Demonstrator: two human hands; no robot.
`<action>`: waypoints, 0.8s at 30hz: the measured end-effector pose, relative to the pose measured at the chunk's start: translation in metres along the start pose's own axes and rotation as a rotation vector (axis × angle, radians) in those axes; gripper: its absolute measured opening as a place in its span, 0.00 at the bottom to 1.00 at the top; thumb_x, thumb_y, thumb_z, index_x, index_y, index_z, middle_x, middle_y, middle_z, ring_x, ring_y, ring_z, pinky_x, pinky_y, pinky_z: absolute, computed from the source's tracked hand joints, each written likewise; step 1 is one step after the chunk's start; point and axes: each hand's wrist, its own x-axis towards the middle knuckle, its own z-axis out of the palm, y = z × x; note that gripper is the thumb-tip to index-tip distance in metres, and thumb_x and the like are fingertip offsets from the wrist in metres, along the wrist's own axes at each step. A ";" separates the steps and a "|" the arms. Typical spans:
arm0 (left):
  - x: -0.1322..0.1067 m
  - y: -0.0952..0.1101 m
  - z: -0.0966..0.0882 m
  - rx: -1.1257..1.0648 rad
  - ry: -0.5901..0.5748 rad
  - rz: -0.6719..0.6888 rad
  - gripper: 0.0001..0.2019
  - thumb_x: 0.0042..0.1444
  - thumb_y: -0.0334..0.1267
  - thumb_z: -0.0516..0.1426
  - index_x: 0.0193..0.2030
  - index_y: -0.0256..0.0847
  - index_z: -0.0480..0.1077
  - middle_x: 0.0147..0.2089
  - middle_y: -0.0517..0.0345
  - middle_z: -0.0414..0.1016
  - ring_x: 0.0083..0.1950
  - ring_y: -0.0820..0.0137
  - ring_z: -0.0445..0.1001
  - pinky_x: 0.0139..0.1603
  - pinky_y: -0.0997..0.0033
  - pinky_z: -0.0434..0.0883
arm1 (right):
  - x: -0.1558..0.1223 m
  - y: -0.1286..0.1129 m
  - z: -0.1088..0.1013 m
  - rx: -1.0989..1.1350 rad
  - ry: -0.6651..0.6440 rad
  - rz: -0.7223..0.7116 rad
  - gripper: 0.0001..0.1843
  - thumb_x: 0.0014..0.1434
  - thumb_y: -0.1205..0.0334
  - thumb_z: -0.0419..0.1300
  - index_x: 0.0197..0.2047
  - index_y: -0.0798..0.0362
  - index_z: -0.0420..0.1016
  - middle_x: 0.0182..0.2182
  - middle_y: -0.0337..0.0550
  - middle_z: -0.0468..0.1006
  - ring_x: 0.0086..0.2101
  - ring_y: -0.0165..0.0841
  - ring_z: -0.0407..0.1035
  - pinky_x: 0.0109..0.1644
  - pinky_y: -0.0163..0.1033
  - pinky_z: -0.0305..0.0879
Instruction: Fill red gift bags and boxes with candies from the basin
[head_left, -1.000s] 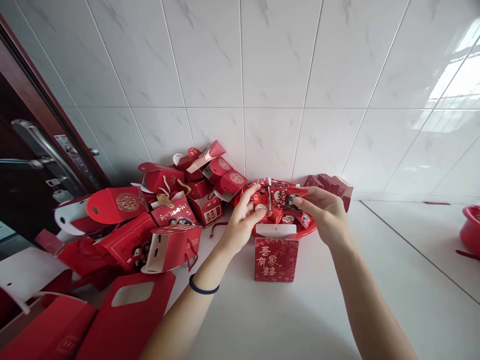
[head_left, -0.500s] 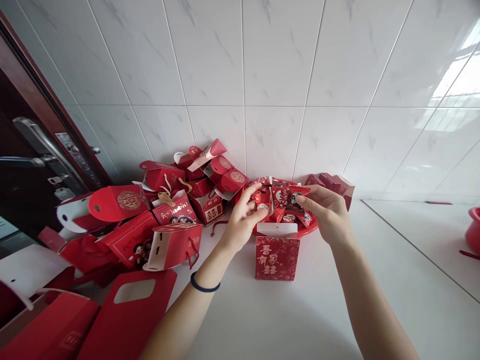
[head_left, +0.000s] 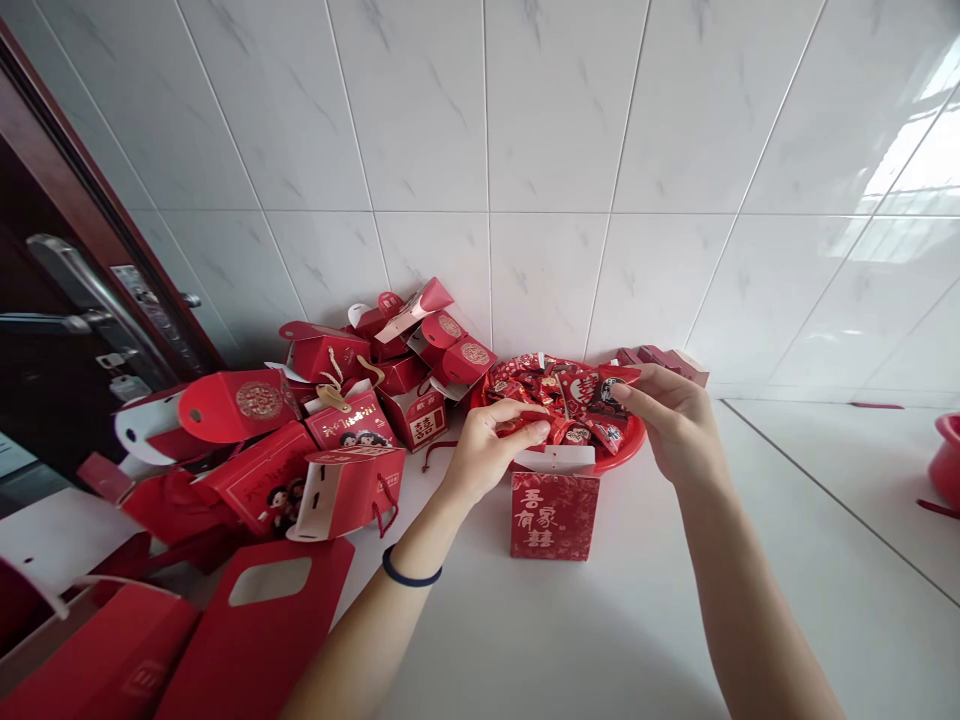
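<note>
A red plate [head_left: 627, 452] heaped with red wrapped candies stands by the tiled wall. In front of it stands an open red gift box [head_left: 553, 514] with gold characters and a white flap. My left hand [head_left: 491, 450] hovers over the plate's near edge, fingers pinched on small red candies just above the box's opening. Over the plate's right side, my right hand [head_left: 675, 420] pinches a red candy packet [head_left: 596, 390] with a white and dark print.
A heap of red gift boxes [head_left: 337, 420] and flat red bags [head_left: 255, 630] fills the left side, beside a dark door with a metal handle [head_left: 82, 300]. More red boxes [head_left: 664, 357] stand behind the plate. A red bowl [head_left: 946, 460] sits at far right.
My left hand has dropped from the candy pile toward the box's opening, fingers closed on candies. My right hand has lifted a packet slightly up and to the right.
</note>
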 end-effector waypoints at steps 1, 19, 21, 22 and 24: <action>0.000 0.000 0.000 0.023 -0.012 0.004 0.10 0.51 0.40 0.67 0.39 0.39 0.82 0.41 0.51 0.84 0.44 0.61 0.80 0.47 0.63 0.76 | 0.000 0.000 0.000 0.002 0.002 0.002 0.07 0.54 0.55 0.72 0.34 0.47 0.82 0.34 0.41 0.83 0.35 0.37 0.76 0.42 0.44 0.74; 0.000 -0.011 -0.003 0.444 -0.160 0.241 0.06 0.57 0.33 0.62 0.41 0.42 0.80 0.44 0.51 0.81 0.47 0.63 0.79 0.53 0.62 0.75 | 0.000 -0.001 -0.002 -0.049 -0.085 0.014 0.08 0.54 0.55 0.72 0.36 0.47 0.83 0.35 0.42 0.84 0.38 0.39 0.78 0.45 0.47 0.75; 0.000 -0.008 -0.003 0.330 -0.117 0.220 0.09 0.57 0.33 0.61 0.44 0.42 0.80 0.45 0.51 0.81 0.48 0.62 0.79 0.55 0.60 0.74 | 0.000 -0.002 -0.002 -0.042 -0.116 0.027 0.07 0.55 0.56 0.72 0.36 0.48 0.83 0.35 0.42 0.84 0.38 0.39 0.78 0.46 0.47 0.75; 0.000 -0.007 -0.002 0.245 -0.102 0.189 0.11 0.57 0.34 0.61 0.47 0.41 0.79 0.45 0.51 0.81 0.49 0.61 0.79 0.54 0.60 0.75 | 0.000 -0.002 -0.001 -0.042 -0.131 0.032 0.08 0.55 0.56 0.72 0.37 0.48 0.84 0.35 0.42 0.84 0.38 0.39 0.78 0.47 0.48 0.76; -0.001 -0.003 0.000 0.074 -0.092 0.109 0.19 0.54 0.36 0.63 0.54 0.41 0.76 0.45 0.51 0.82 0.48 0.61 0.80 0.51 0.61 0.76 | -0.001 -0.001 -0.001 -0.047 -0.160 0.041 0.09 0.55 0.55 0.72 0.38 0.48 0.83 0.37 0.43 0.84 0.39 0.40 0.78 0.47 0.48 0.76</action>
